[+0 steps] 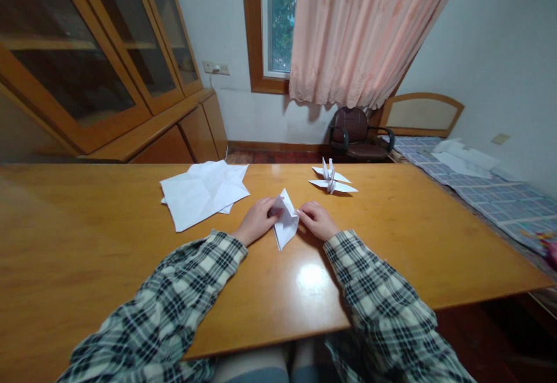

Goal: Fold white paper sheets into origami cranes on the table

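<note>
A piece of folded white paper (286, 226), shaped like a narrow diamond, stands over the wooden table between my two hands. My left hand (260, 219) is closed on its left side, with the thumb in front and some fingers hidden behind the paper. At its right corner my right hand (318, 219) pinches the edge between thumb and forefinger. Beyond my right hand sit folded paper cranes (331, 179) with pointed wings, close together. To the left of my left hand lies a loose stack of creased white paper sheets (204, 191).
The shiny wooden table (391, 238) has its far edge just past the cranes and sheets. Behind it are a dark chair (354, 133) and a pink curtain (352, 29). A glass-door cabinet (143, 98) stands left; a bed with a checked cover (470, 188) is right.
</note>
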`<state>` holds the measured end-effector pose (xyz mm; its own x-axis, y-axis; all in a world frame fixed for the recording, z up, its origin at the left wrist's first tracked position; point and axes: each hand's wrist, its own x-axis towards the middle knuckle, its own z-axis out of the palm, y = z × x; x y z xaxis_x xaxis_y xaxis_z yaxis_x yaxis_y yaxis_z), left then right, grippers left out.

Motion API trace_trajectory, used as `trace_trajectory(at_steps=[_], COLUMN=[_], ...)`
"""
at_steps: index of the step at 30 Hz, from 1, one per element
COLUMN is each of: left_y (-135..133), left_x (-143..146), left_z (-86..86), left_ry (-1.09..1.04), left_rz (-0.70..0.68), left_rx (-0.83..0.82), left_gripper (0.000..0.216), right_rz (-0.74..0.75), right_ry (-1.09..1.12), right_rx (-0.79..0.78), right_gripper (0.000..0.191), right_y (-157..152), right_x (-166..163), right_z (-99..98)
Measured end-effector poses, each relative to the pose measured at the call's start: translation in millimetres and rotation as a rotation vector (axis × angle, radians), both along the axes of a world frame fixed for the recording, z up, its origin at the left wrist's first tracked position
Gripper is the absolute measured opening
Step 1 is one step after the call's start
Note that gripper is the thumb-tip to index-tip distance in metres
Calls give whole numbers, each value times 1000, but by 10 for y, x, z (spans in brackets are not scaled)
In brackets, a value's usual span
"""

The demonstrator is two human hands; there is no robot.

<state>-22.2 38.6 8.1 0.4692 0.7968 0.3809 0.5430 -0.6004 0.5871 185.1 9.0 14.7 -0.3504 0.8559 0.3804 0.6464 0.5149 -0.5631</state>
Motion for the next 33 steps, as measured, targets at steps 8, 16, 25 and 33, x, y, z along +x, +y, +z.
trace_trajectory(at_steps=[8, 16, 25, 33], left_y=[0, 8, -11, -13], left_x=[-3, -10, 6, 6], left_z=[-27, -27, 10, 29], left_ry=[-53, -27, 3, -2], left_rz=[9, -3, -18, -2], left_rx=[-19, 17, 49, 36], left_gripper=[34, 37, 31, 30], right_rz=[-70, -137, -313, -453], right_ry=[81, -85, -94, -93], right_rx=[-22, 29, 30, 44], right_gripper=[26, 30, 24, 19], right_y=[-42, -70, -31, -32], right_x=[38, -45, -110, -241], right_z=[70, 28, -5, 14])
